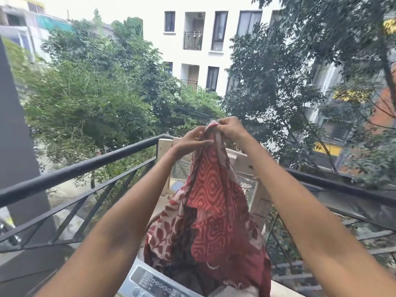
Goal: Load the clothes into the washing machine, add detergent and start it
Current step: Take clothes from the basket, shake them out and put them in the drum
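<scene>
Railing (70,168) of black metal runs across the left side, with open air and trees just beyond it, and that drop is the first worry: a garment let slip on this side could go over the bar, not into the drum. Left hand (192,141) is raised well above the machine, its fingers fairly straight and laid against the bunched top of the red patterned cloth (214,202), touching and steadying it; whether the thumb pinches behind cannot be told. Right hand (230,127), just beside it, has fingers curled tight on the very tip of the fabric, so most of the weight seems to hang from that one pinch. If it loosens before the cloth is lowered, the long trailing part could fall outside the opening or drape over the rim. The cloth hangs down into the top of the washing machine (137,273), its lower folds already inside or resting on the edge near darker clothes; exactly which is hidden. A raised pale lid (246,163) stands behind the cloth, and fabric snagging on it is likely if the hands swing back. The control panel (156,285) sits at the front edge, where a dangling hem might press a button too soon.
</scene>
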### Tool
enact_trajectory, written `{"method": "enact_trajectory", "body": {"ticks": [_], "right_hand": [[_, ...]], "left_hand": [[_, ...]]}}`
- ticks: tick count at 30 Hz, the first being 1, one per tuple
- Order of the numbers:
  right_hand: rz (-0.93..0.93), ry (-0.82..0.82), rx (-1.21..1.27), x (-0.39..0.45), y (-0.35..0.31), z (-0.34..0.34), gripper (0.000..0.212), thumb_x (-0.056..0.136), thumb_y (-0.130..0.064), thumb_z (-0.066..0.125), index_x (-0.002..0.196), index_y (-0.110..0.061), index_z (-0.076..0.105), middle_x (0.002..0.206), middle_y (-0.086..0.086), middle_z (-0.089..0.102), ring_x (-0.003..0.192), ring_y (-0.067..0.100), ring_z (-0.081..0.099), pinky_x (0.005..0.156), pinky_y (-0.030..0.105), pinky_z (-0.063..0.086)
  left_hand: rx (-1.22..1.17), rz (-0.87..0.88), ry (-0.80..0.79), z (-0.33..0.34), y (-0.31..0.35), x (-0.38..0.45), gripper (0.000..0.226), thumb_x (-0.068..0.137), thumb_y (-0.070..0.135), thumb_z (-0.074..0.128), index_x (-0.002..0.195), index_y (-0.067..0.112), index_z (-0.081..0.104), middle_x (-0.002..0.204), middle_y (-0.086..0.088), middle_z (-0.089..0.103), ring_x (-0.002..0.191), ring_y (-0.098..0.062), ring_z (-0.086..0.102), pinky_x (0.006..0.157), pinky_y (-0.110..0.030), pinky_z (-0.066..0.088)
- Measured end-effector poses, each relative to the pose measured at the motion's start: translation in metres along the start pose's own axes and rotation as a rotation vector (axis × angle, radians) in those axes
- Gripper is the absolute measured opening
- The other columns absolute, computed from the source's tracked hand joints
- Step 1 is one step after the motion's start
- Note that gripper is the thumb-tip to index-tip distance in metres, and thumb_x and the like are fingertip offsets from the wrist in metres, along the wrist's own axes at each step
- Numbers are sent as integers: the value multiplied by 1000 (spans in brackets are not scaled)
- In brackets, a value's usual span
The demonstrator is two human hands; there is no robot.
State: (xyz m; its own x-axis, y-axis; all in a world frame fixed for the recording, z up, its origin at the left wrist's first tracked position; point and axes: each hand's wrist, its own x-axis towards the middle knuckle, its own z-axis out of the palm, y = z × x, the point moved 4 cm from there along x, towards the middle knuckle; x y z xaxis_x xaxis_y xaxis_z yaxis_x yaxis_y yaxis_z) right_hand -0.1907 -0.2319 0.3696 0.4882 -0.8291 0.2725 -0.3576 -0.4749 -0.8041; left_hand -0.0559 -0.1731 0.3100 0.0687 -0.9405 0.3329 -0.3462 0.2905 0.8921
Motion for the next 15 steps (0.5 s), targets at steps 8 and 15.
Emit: {"method": "enact_trajectory", "body": {"ticks": [8,15], "right_hand": [[26,-206,-109,-46,91,39,72,73,-31,79,131,-12,41,119,1,51,109,18,53,86,31,50],[78,-66,-272,-63,155,64,22,78,-39,71,84,-18,73,88,4,73,85,24,67,76,39,52]], "left_hand": [[184,49,191,5,-43,-10,5,76,8,75,79,10,72,68,6,62,61,0,56,57,-17,44],[78,-72,268,-18,-52,-19,11,77,3,71,89,3,70,79,-3,62,71,-8,57,64,-19,45]]}}
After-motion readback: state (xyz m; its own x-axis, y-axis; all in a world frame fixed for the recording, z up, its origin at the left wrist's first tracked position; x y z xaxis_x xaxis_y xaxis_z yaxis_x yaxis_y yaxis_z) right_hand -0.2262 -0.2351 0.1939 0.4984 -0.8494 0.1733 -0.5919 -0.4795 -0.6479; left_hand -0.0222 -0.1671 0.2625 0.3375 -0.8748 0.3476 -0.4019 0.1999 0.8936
